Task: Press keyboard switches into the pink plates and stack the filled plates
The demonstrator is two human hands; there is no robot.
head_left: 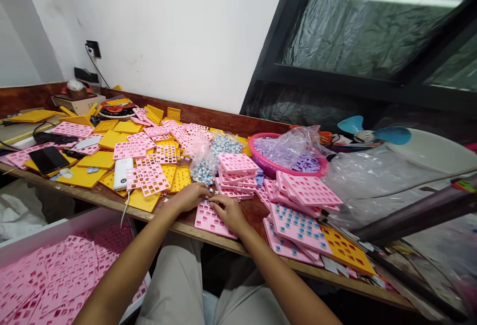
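Observation:
A pink board with rows of square holes (pixel 210 222) lies flat at the table's front edge, between my hands. My left hand (pixel 191 197) reaches over its far left corner, fingers bent together near a few small blue-and-white pieces. My right hand (pixel 230 213) rests over the board's right side, thumb and fingers drawn together at the far edge. Whatever the fingertips hold is too small to make out. Just beyond stand a stack of pink boards (pixel 237 163) and a clear bag of small blue-and-white pieces (pixel 204 172).
Pink boards with blue pieces (pixel 298 228) are stacked at right, beside a yellow board (pixel 348 250). Behind is a pink basket (pixel 266 166) of purple parts. Yellow boards (pixel 87 177), a white power bank (pixel 121 173) and a phone (pixel 48 159) cover the left. A bin (pixel 28 240) sits below.

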